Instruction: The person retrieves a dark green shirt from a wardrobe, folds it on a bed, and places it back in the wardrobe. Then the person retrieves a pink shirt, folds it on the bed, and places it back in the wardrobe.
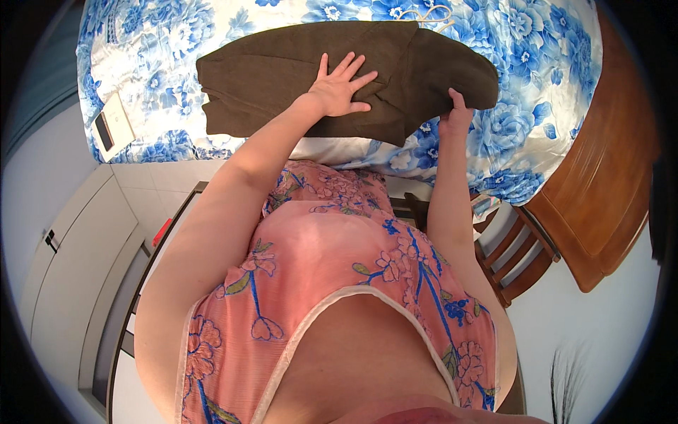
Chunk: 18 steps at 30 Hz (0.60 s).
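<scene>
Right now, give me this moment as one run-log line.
left hand: flat, fingers spread on brown cloth | right hand: gripping cloth's near edge | cloth: folded, on blue floral sheet | white device: on sheet, left, untouched

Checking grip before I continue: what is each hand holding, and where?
The right hand pinches the brown cloth at its near right edge; the left hand only presses flat on its middle.

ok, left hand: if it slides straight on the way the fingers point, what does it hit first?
The left hand lies flat on the brown garment, fingers pointing toward the far side of the bed. Going on, it would cross more brown cloth, then probably the blue floral bedsheet past the garment's far edge. Nothing else shows in that line.
</scene>
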Motion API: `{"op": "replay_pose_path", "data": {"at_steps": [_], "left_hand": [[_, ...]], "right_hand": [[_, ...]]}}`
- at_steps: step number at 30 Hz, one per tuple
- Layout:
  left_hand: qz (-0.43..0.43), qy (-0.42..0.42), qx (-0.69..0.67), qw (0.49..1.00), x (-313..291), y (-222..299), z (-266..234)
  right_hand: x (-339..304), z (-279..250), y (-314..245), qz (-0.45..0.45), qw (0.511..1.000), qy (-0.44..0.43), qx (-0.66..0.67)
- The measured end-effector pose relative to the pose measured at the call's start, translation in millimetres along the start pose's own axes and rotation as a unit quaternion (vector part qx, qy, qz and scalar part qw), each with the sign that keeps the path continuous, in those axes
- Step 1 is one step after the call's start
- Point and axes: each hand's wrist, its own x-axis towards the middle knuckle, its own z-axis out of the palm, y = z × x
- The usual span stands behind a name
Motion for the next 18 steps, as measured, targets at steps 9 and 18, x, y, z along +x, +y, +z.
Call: {"op": "replay_pose_path", "data": {"at_steps": [9,18], "left_hand": [[-0.091,0.127,-0.912,0.378,-61.0,-40.6,-5.2],[-0.25,0.191,-0.751,0.58,-92.5,-65.8,2.0]], "right_hand": [[-90.2,56.9,16.2,-0.382,0.58,-0.38,-0.611],[-68.8,28.3,38.0,-0.282,0.738,-0.185,-0.584]]}}
